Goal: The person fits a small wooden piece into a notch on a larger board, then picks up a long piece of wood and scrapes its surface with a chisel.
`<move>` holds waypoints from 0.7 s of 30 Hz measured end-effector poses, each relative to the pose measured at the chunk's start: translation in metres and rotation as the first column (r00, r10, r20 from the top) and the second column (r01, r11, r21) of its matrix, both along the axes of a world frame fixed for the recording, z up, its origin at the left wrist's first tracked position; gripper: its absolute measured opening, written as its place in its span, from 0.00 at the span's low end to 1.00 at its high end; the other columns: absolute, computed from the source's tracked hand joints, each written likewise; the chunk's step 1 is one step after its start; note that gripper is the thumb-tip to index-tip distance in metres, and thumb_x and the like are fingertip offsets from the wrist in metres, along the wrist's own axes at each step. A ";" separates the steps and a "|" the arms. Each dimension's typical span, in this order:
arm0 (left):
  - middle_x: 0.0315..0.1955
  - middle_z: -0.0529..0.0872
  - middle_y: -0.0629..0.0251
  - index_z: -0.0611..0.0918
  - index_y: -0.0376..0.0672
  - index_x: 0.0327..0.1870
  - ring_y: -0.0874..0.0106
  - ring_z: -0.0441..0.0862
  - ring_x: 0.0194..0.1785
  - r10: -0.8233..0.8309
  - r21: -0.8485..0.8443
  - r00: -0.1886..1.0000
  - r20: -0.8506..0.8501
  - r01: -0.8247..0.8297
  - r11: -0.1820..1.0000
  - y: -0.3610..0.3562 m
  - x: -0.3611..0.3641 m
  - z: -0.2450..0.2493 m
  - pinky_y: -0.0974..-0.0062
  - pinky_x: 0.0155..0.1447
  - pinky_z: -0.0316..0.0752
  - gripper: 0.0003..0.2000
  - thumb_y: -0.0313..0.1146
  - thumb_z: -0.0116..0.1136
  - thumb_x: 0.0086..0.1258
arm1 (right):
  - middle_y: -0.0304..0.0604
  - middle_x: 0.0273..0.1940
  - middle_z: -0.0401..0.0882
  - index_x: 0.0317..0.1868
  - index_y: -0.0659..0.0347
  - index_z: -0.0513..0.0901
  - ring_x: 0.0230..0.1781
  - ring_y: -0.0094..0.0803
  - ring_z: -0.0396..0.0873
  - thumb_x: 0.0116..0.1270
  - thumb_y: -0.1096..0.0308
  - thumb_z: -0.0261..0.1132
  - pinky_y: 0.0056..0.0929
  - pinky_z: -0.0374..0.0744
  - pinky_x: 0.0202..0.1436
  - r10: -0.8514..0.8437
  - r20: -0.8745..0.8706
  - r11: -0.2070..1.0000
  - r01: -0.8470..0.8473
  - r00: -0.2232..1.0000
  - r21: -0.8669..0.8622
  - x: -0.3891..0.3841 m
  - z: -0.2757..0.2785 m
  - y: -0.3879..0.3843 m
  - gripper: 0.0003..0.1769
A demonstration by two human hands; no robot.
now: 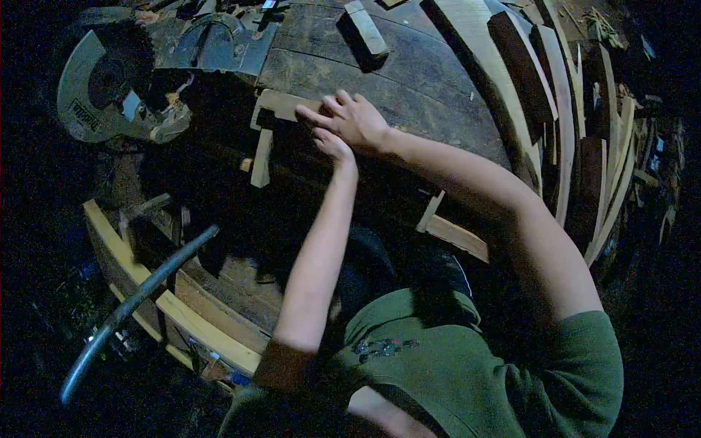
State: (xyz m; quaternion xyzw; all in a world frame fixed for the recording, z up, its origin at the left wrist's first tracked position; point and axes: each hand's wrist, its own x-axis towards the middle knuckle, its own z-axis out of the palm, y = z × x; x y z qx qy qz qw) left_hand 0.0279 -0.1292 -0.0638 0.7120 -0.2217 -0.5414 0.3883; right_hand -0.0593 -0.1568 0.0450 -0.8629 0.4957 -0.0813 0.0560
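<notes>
My right hand (pixel 356 123) lies over the end of a flat piece of wood (pixel 285 104) at the near edge of the workbench. Its fingers are bent over the wood, one stretched further left. Close below it, my left hand (pixel 334 146) is closed at the same end of the wood, its fingers partly hidden in shadow. Both wrists nearly touch. A short upright wooden strip (pixel 261 157) stands under the left end of the piece.
A miter saw (pixel 91 95) with a grey guard sits at the left. On the worn bench top (pixel 307 58) lies a wood block (pixel 367 31). Long boards (pixel 504 95) line the right side. Below left are a blue-grey pipe (pixel 139 296) and a light timber rail (pixel 208 332).
</notes>
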 end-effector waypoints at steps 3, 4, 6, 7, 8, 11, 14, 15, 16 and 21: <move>0.66 0.52 0.57 0.50 0.37 0.66 0.65 0.49 0.68 0.004 0.026 1.000 0.005 -0.004 1.000 -0.045 0.028 0.009 0.70 0.68 0.47 0.26 0.45 0.22 0.72 | 0.41 0.52 0.66 0.66 0.27 0.44 0.50 0.38 0.68 0.63 0.45 0.46 0.33 0.72 0.42 -0.018 0.016 1.000 0.017 1.000 0.017 0.034 -0.009 -0.034 0.33; 0.66 0.52 0.57 0.50 0.37 0.66 0.65 0.50 0.68 -0.003 0.032 1.000 0.003 0.003 0.999 -0.058 0.034 0.014 0.70 0.68 0.47 0.26 0.45 0.22 0.72 | 0.41 0.55 0.64 0.66 0.27 0.43 0.52 0.38 0.66 0.64 0.45 0.45 0.34 0.72 0.44 -0.039 0.028 0.998 0.037 0.999 0.043 0.041 -0.010 -0.041 0.32; 0.66 0.53 0.57 0.50 0.37 0.66 0.64 0.51 0.68 -0.016 0.043 1.000 -0.010 0.016 0.999 -0.065 0.039 0.029 0.70 0.68 0.48 0.26 0.45 0.22 0.72 | 0.41 0.56 0.64 0.66 0.27 0.43 0.53 0.38 0.66 0.64 0.45 0.44 0.35 0.71 0.44 -0.037 0.018 0.995 0.035 0.999 0.093 0.046 -0.002 -0.046 0.32; 0.65 0.54 0.57 0.50 0.37 0.66 0.64 0.51 0.68 -0.019 0.047 1.000 -0.017 0.020 0.999 -0.068 0.029 0.036 0.70 0.68 0.48 0.26 0.45 0.22 0.72 | 0.41 0.57 0.63 0.66 0.28 0.43 0.53 0.39 0.65 0.64 0.45 0.44 0.36 0.71 0.45 -0.021 0.008 0.989 0.019 1.000 0.149 0.043 0.002 -0.044 0.31; 0.65 0.54 0.57 0.50 0.37 0.66 0.64 0.51 0.68 -0.023 0.047 0.999 -0.024 0.024 0.999 -0.065 0.024 0.044 0.70 0.67 0.49 0.27 0.45 0.22 0.72 | 0.41 0.57 0.63 0.66 0.28 0.43 0.53 0.39 0.65 0.64 0.45 0.44 0.36 0.71 0.45 -0.029 0.008 0.990 0.027 1.000 0.137 0.038 0.004 -0.040 0.31; 0.65 0.55 0.57 0.51 0.37 0.66 0.64 0.53 0.67 -0.024 0.048 0.999 -0.034 0.026 0.998 -0.010 -0.008 0.072 0.70 0.67 0.50 0.27 0.45 0.22 0.72 | 0.41 0.55 0.65 0.66 0.28 0.44 0.53 0.38 0.65 0.64 0.45 0.43 0.35 0.70 0.45 -0.022 0.002 0.999 0.022 1.000 0.028 0.017 -0.006 -0.011 0.31; 0.65 0.56 0.57 0.51 0.36 0.66 0.63 0.54 0.67 -0.009 0.053 0.998 -0.059 0.012 0.999 0.046 -0.068 0.087 0.70 0.67 0.51 0.27 0.46 0.22 0.72 | 0.43 0.50 0.69 0.67 0.29 0.45 0.49 0.39 0.68 0.64 0.46 0.45 0.34 0.72 0.44 -0.061 -0.006 0.998 0.061 0.998 -0.026 -0.038 -0.007 0.043 0.32; 0.64 0.57 0.57 0.51 0.36 0.66 0.63 0.54 0.67 -0.004 0.062 0.998 -0.068 0.009 0.998 0.070 -0.086 0.090 0.70 0.67 0.51 0.27 0.46 0.22 0.72 | 0.43 0.48 0.70 0.67 0.29 0.45 0.48 0.39 0.69 0.64 0.47 0.46 0.33 0.71 0.43 -0.079 -0.013 0.997 0.079 0.997 -0.024 -0.058 -0.005 0.064 0.32; 0.64 0.57 0.57 0.52 0.36 0.66 0.63 0.55 0.67 -0.002 0.076 0.997 -0.077 0.007 0.997 0.074 -0.089 0.094 0.70 0.66 0.51 0.27 0.46 0.22 0.72 | 0.43 0.48 0.70 0.67 0.30 0.44 0.46 0.39 0.69 0.64 0.48 0.47 0.32 0.71 0.42 -0.101 -0.030 0.993 0.102 0.994 0.051 -0.079 0.010 0.085 0.33; 0.64 0.57 0.53 0.52 0.34 0.65 0.60 0.54 0.67 -0.216 -0.083 0.973 0.079 0.223 0.971 0.162 -0.144 0.054 0.69 0.66 0.52 0.24 0.39 0.24 0.73 | 0.44 0.40 0.69 0.68 0.35 0.44 0.40 0.38 0.68 0.59 0.58 0.53 0.31 0.69 0.40 -0.085 -0.081 0.992 0.092 0.993 0.088 -0.158 0.020 0.164 0.39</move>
